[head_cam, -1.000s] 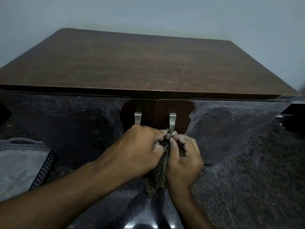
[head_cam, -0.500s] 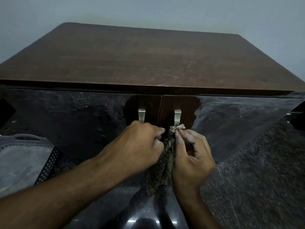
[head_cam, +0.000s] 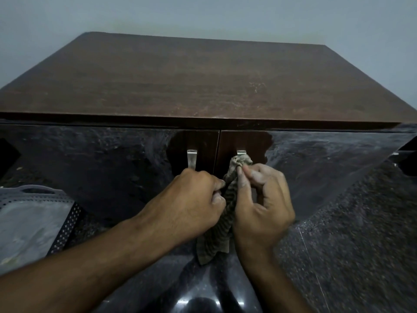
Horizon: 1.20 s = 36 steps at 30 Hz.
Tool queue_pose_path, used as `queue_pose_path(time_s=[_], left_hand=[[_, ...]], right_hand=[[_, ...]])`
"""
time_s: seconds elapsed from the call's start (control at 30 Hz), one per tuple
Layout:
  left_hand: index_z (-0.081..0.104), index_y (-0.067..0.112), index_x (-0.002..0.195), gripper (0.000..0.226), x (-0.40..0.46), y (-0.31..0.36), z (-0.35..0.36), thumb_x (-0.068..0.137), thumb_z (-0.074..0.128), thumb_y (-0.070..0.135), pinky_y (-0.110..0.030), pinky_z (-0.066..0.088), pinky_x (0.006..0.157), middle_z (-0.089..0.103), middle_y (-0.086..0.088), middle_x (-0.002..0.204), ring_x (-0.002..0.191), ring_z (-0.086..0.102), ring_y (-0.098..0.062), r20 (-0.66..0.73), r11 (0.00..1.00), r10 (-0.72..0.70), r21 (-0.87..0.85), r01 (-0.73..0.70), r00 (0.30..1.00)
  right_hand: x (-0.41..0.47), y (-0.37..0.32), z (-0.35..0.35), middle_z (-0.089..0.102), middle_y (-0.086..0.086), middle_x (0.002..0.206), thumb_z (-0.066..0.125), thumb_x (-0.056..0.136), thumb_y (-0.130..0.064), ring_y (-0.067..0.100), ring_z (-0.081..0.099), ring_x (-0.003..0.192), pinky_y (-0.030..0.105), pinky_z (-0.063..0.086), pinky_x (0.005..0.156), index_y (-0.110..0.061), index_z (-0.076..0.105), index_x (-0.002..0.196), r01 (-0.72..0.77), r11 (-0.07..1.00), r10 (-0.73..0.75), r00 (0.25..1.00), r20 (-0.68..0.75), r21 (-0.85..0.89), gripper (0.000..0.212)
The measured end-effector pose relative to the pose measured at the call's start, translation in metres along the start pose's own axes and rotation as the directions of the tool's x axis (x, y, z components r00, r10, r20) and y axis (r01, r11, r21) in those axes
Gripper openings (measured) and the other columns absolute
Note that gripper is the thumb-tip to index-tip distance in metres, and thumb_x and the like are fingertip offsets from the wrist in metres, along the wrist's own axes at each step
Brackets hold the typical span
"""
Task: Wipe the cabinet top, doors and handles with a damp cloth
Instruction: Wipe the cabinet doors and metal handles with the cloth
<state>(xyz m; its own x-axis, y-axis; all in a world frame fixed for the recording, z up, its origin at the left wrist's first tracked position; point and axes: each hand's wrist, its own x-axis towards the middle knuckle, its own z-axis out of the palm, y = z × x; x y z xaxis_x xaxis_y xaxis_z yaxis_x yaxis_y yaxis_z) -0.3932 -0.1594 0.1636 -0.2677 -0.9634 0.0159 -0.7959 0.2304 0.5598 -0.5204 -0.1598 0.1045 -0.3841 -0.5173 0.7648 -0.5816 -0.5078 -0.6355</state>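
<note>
Nearest the camera, two bare forearms are reaching in toward the cabinet's right handle, which is serving here as the landmark. The left hand is sitting just below and to the left of that handle, its fingers curling into a fist around the middle of the striped cloth. The right hand is sitting directly below the handle, its thumb and forefinger pinching the cloth's upper end and bunching it against the handle's metal, so that only the handle's top edge is showing. The cloth's loose tail is hanging down between the two wrists, well below the handle. To the handle's left, across the seam between the doors, the left handle is standing uncovered, its lower end disappearing behind the left knuckles. Both glossy dark doors, the left door and the right door, are reflecting the speckled floor. Far to the lower left of the handle, a grey perforated basket is lying. Above the handle, the brown cabinet top is stretching away to a pale wall.
</note>
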Motion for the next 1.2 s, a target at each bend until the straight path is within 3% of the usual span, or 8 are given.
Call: queue_pose_path(time_s=[0.27, 0.43, 0.53, 0.63, 0.73, 0.9, 1.1, 1.2], left_hand=[[0.068, 0.024, 0.08, 0.017, -0.001, -0.001, 0.001, 0.089, 0.055, 0.032, -0.028, 0.057, 0.06, 0.066, 0.005, 0.069, 0.062, 0.064, -0.005, 0.156, 0.993, -0.087, 0.088, 0.073, 0.984], [0.059, 0.031, 0.114, 0.038, -0.004, -0.006, 0.003, 0.081, 0.068, 0.048, -0.029, 0.057, 0.078, 0.068, 0.013, 0.098, 0.086, 0.065, -0.004, 0.246, 0.99, -0.144, 0.028, 0.141, 0.959], [0.059, 0.032, 0.113, 0.032, -0.006, -0.003, 0.0, 0.084, 0.068, 0.044, -0.026, 0.058, 0.072, 0.069, 0.012, 0.097, 0.08, 0.068, -0.003, 0.281, 0.983, -0.154, -0.055, 0.176, 0.947], [0.062, 0.027, 0.082, 0.008, -0.005, 0.0, -0.007, 0.088, 0.066, 0.031, -0.023, 0.053, 0.056, 0.067, 0.007, 0.077, 0.064, 0.067, -0.005, 0.21, 0.984, -0.164, -0.039, 0.176, 0.964], [0.064, 0.021, 0.07, 0.014, -0.007, 0.004, -0.013, 0.081, 0.07, 0.028, -0.034, 0.058, 0.056, 0.068, 0.004, 0.064, 0.059, 0.067, -0.008, 0.127, 0.984, -0.166, -0.045, 0.173, 0.978], [0.069, 0.021, 0.07, 0.009, -0.01, 0.012, -0.017, 0.077, 0.073, 0.026, -0.029, 0.058, 0.054, 0.07, 0.004, 0.06, 0.057, 0.068, -0.007, 0.113, 0.986, -0.099, -0.126, 0.113, 0.989], [0.072, 0.02, 0.076, 0.002, -0.013, 0.013, -0.016, 0.076, 0.073, 0.019, -0.019, 0.054, 0.055, 0.072, 0.003, 0.064, 0.059, 0.069, -0.004, 0.207, 0.971, -0.03, -0.225, 0.078, 0.978], [0.07, 0.016, 0.074, 0.004, -0.013, 0.011, -0.022, 0.076, 0.072, 0.019, -0.013, 0.047, 0.049, 0.072, 0.0, 0.062, 0.057, 0.069, -0.004, 0.193, 0.972, -0.045, -0.218, 0.087, 0.98]], right_hand=[[-0.009, 0.004, -0.007, 0.07, 0.005, 0.09, 0.074, 0.083, 0.008, 0.008, 0.067, 0.089, 0.016, 0.052, 0.082, 0.001, 0.073, 0.085, -0.182, 0.98, 0.178, 0.982, 0.059, 0.084, 0.007], [0.018, -0.035, -0.022, 0.07, 0.009, 0.088, 0.076, 0.08, 0.004, 0.015, 0.069, 0.086, 0.021, 0.054, 0.078, -0.004, 0.072, 0.085, -0.282, 0.9, 0.232, 0.955, 0.183, 0.332, 0.01], [0.029, -0.033, -0.029, 0.072, 0.004, 0.084, 0.078, 0.077, -0.001, 0.018, 0.068, 0.083, 0.026, 0.055, 0.078, -0.012, 0.073, 0.082, -0.448, 0.71, 0.361, 0.894, 0.265, 0.543, 0.013], [0.036, -0.018, -0.035, 0.07, 0.003, 0.075, 0.076, 0.074, -0.004, 0.015, 0.065, 0.071, 0.022, 0.055, 0.067, -0.011, 0.07, 0.077, -0.661, 0.45, 0.558, 0.733, 0.389, 0.601, 0.01], [0.029, 0.008, -0.047, 0.065, 0.014, 0.069, 0.069, 0.078, 0.003, 0.019, 0.06, 0.056, 0.025, 0.053, 0.049, -0.001, 0.066, 0.074, -0.871, 0.356, 0.628, 0.491, 0.604, 0.338, 0.006], [-0.001, 0.045, -0.064, 0.074, 0.022, 0.101, 0.074, 0.079, -0.015, 0.031, 0.071, 0.087, 0.043, 0.058, 0.076, -0.002, 0.073, 0.099, -0.935, 0.256, 0.592, -0.05, 0.805, -0.246, 0.023], [-0.056, 0.048, -0.047, 0.07, 0.014, 0.123, 0.054, 0.095, -0.022, 0.039, 0.063, 0.119, 0.057, 0.054, 0.09, -0.012, 0.059, 0.133, -0.974, -0.012, 0.593, -0.19, 0.782, -0.228, 0.039], [-0.066, 0.037, -0.036, 0.069, 0.016, 0.126, 0.053, 0.09, -0.03, 0.039, 0.06, 0.122, 0.064, 0.046, 0.102, -0.011, 0.059, 0.133, -0.991, -0.099, 0.587, -0.13, 0.799, -0.089, 0.047]])
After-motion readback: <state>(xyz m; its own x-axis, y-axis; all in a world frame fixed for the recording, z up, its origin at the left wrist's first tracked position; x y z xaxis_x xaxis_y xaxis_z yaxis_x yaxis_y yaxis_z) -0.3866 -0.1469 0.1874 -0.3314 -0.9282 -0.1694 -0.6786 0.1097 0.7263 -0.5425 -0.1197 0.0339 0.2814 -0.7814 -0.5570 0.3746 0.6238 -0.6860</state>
